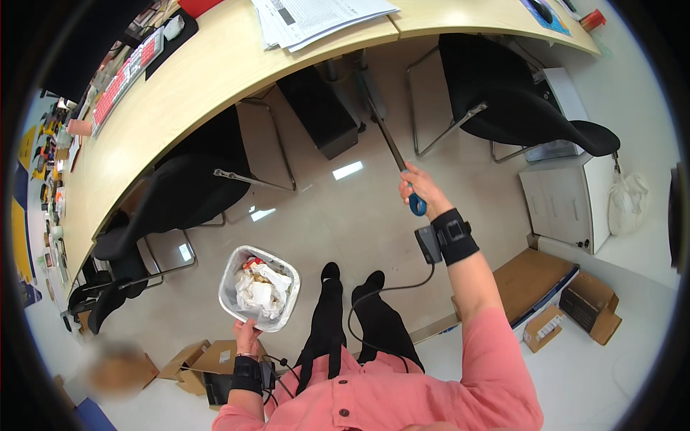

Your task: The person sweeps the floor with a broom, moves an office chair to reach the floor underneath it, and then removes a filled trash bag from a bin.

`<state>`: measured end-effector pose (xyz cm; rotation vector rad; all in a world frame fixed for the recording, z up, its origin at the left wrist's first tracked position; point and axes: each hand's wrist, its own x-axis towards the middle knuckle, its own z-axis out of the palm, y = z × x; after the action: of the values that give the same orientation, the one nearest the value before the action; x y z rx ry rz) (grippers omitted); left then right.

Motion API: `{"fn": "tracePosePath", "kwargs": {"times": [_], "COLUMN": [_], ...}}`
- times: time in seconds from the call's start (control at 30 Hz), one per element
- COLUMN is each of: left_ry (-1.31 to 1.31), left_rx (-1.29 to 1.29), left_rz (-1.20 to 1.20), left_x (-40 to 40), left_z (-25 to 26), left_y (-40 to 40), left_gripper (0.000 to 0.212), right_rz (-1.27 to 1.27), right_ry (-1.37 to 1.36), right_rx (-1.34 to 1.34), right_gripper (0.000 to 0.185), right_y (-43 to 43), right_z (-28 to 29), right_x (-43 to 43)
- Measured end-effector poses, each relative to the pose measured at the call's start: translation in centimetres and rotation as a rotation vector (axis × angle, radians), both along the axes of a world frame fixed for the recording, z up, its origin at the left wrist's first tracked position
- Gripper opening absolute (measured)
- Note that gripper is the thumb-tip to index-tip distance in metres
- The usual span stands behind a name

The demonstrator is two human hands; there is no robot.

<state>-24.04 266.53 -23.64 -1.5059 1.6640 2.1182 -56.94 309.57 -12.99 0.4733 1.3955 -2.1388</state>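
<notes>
My left hand grips the near rim of a waste bin, held at my left side. A pale liner covers the bin's rim, and crumpled white tissues with a bit of red wrapping lie inside. In my right hand is a long pole with a blue looped handle end. The pole slants away under the desk, where its far end is hard to make out, so I cannot tell which tool it is. Both wrists carry black straps with cabled boxes.
A curved wooden desk spans the far side, bearing papers and a keyboard. Below it stand a black computer tower and black chairs. A white cabinet and cardboard boxes are at right.
</notes>
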Motion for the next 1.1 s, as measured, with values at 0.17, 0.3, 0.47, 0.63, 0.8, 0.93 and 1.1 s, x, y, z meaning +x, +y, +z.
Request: {"fn": "tracePosePath", "kwargs": {"times": [0.17, 0.3, 0.47, 0.63, 0.8, 0.93, 1.1], "left_ry": [0.078, 0.049, 0.079, 0.061, 0.02, 0.059, 0.058], "left_rx": [0.041, 0.044, 0.04, 0.036, 0.037, 0.049, 0.038], "left_rz": [0.07, 0.071, 0.044, 0.08, 0.08, 0.073, 0.064], "left_x": [0.4, 1.0, 0.2, 0.0, -0.7, -2.1, -2.0], "left_z": [-1.9, -1.9, -3.2, -2.9, -2.7, -1.9, -2.1], "left_y": [0.5, 0.9, 1.5, 1.8, 2.5, 3.6, 3.3], "left_gripper": [0.032, 0.03, 0.027, 0.029, 0.03, 0.031, 0.03], "right_rz": [0.017, -0.006, 0.026, 0.004, -0.016, -0.012, 0.016], "right_ry": [0.0, -0.011, -0.062, -0.127, -0.266, -0.434, -0.514], "right_rx": [-0.127, -0.186, -0.157, -0.091, 0.002, 0.071, 0.134], "right_gripper": [0.057, 0.053, 0.051, 0.051, 0.055, 0.058, 0.056], "right_y": [-0.1, -0.8, 0.3, 3.8, 8.8, 12.2, 11.8], "right_z": [-4.3, -8.3, -12.5, -14.3, -11.8, -9.4, -2.2], "right_x": [-5.6, -7.5, -7.2, 3.1, 13.4, 22.4, 29.6]}}
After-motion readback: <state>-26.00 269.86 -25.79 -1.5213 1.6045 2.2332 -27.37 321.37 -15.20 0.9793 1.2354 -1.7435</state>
